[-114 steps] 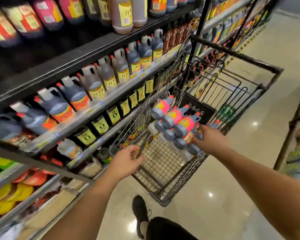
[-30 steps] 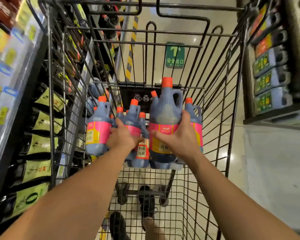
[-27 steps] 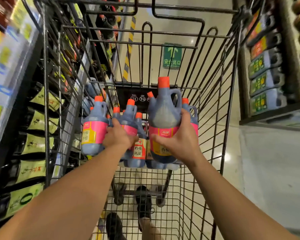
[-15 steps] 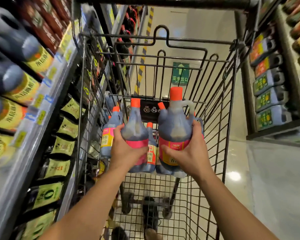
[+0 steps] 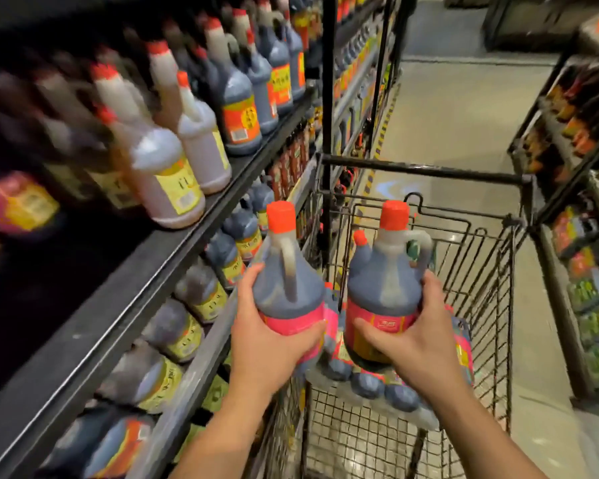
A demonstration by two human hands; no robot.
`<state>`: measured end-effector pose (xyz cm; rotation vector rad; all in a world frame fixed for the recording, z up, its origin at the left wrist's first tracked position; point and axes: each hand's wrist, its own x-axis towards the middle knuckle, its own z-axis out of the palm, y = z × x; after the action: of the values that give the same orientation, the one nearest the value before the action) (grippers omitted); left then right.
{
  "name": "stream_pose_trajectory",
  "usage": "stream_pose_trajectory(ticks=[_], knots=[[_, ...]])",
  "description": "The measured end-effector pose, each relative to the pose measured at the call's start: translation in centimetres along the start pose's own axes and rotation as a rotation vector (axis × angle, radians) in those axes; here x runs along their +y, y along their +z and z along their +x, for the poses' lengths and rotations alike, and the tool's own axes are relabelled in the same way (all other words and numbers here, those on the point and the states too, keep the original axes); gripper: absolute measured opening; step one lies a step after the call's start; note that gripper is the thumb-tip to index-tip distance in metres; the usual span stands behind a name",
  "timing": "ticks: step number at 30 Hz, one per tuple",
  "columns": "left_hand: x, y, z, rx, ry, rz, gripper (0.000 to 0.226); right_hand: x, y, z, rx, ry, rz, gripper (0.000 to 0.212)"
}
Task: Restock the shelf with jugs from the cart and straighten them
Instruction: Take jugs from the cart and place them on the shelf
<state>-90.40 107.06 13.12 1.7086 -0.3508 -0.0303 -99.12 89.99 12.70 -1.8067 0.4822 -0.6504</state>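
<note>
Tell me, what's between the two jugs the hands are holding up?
In the head view, the left jug and right jug stand apart; in the gap peek pink-labelled jugs in the cart.

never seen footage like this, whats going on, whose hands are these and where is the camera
There is no machine here: a person works with bare hands. The view comes from a wide-angle camera worn on their head, looking forward and down, so both arms reach in from the bottom edge. The left hand grips the left jug round its pink label, and the right hand grips the right jug. Both jugs are dark with orange caps, held upright over a wire cart, where spare jugs sit. On the left, a dark shelf carries rows of shelf jugs, partly blurred.
</note>
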Motion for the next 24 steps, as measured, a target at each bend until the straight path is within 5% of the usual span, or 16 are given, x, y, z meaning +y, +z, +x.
stream_pose_trajectory(ticks=[11,24], knots=[[7.2,-15.1,-3.9,0.290,0.154,0.020,0.090,-12.4,10.1,-4.8,-0.196,-0.189,0.122,0.082],[5.2,-24.4,-1.9,0.757,-0.012,0.167,0.106,-17.3,21.1,-3.7,-0.446,-0.283,0.174,0.080]])
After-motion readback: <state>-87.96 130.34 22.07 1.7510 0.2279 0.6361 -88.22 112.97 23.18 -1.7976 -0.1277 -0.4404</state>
